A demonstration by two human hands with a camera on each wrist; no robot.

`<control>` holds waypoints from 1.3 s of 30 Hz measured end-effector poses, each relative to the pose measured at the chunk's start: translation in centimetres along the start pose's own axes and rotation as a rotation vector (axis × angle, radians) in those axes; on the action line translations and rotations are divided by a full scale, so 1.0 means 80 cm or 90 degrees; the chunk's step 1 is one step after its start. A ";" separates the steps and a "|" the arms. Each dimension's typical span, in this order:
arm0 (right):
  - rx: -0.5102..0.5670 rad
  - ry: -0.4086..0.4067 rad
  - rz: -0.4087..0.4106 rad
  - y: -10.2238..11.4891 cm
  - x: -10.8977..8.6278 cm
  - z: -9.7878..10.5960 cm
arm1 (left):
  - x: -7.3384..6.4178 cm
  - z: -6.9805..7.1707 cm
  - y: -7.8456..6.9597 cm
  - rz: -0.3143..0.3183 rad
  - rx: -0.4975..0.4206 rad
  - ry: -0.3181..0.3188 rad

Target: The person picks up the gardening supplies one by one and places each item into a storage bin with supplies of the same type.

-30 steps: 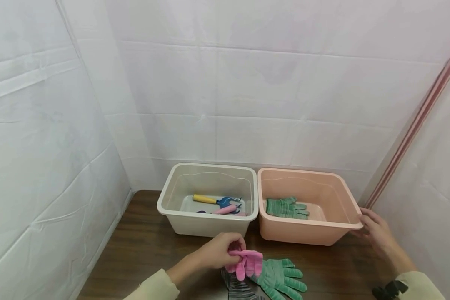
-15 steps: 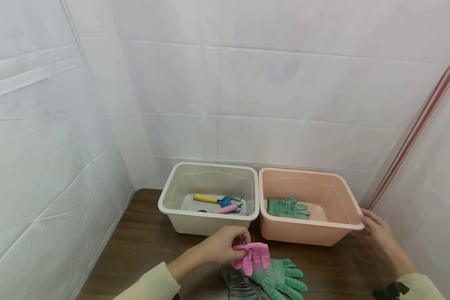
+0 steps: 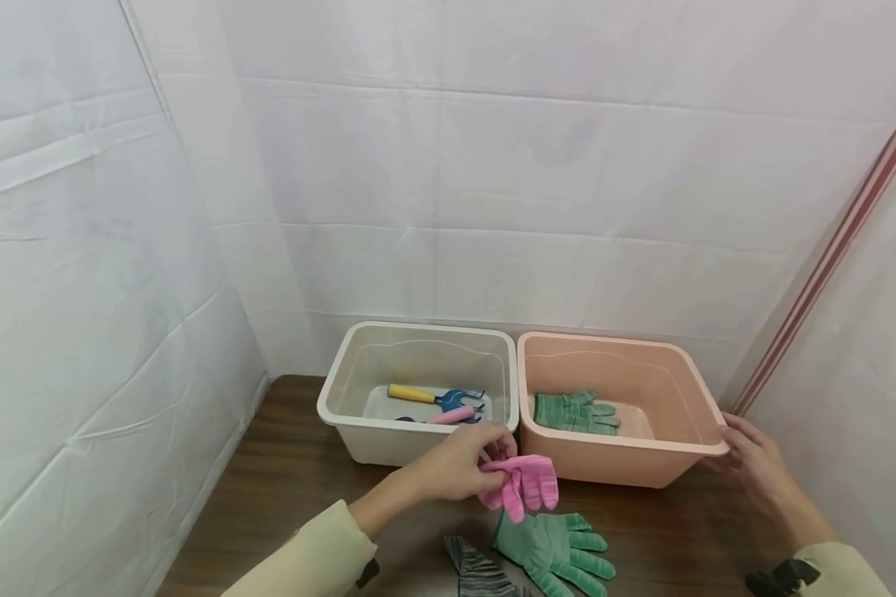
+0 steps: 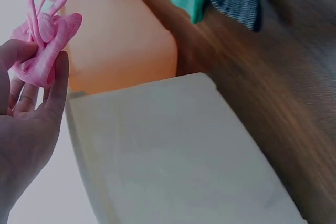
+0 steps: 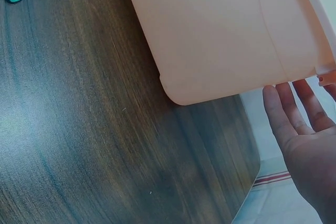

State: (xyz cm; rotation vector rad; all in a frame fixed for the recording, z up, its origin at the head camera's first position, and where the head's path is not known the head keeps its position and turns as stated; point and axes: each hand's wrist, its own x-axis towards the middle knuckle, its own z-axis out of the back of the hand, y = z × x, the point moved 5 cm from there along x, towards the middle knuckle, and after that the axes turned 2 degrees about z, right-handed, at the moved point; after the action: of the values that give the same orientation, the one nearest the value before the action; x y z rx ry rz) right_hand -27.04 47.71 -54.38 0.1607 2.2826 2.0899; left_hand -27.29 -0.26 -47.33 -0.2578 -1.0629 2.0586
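Pink glove pinched in front of two bins

The left hand held a pink glove between thumb and fingers, the glove in the air over the wooden desk, near the front of the peach bin. The right hand was at that bin's right end, its fingers extended and their tips against the outer wall below the rim; whether the thumb clasped the rim could not be told.

Inside the peach bin lay a striped green glove. The grey-white bin stood just beside it on the left, containing a blue fork with a yellow handle and a pink handle. Nearer the person, a second green glove lay spread on the desk, next to a dark striped knit piece cut off by the head view's lower edge. White sheeting rose behind the bins.
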 end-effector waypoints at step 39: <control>0.033 0.015 -0.008 0.004 0.001 0.001 | 0.093 0.025 -0.013 0.066 -0.085 -0.137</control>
State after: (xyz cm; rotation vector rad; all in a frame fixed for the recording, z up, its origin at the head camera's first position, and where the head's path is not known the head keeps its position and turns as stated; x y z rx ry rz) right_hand -27.10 47.79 -54.09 0.1227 2.3462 2.0384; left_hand -32.69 4.31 -44.05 -0.1622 -1.3452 2.1466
